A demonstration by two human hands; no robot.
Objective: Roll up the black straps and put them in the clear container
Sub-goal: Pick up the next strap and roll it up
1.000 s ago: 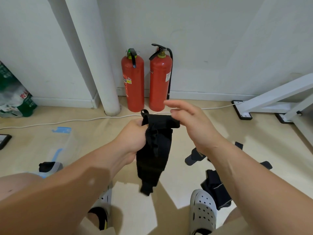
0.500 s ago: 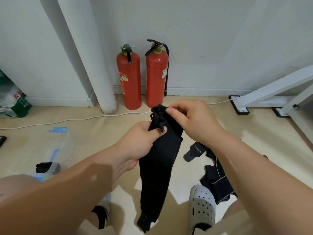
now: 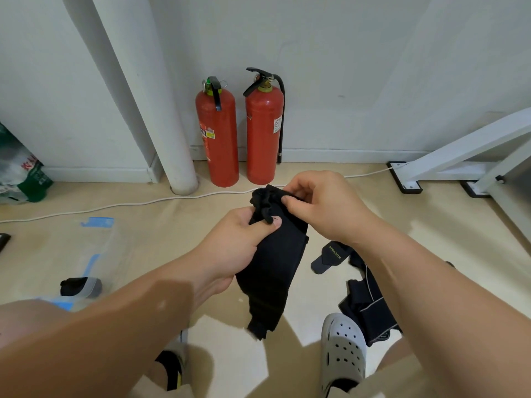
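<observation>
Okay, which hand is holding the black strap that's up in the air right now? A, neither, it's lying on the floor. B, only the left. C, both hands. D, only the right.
C: the left hand grips the black strap just below its bunched top, and the right hand pinches that top end.
</observation>
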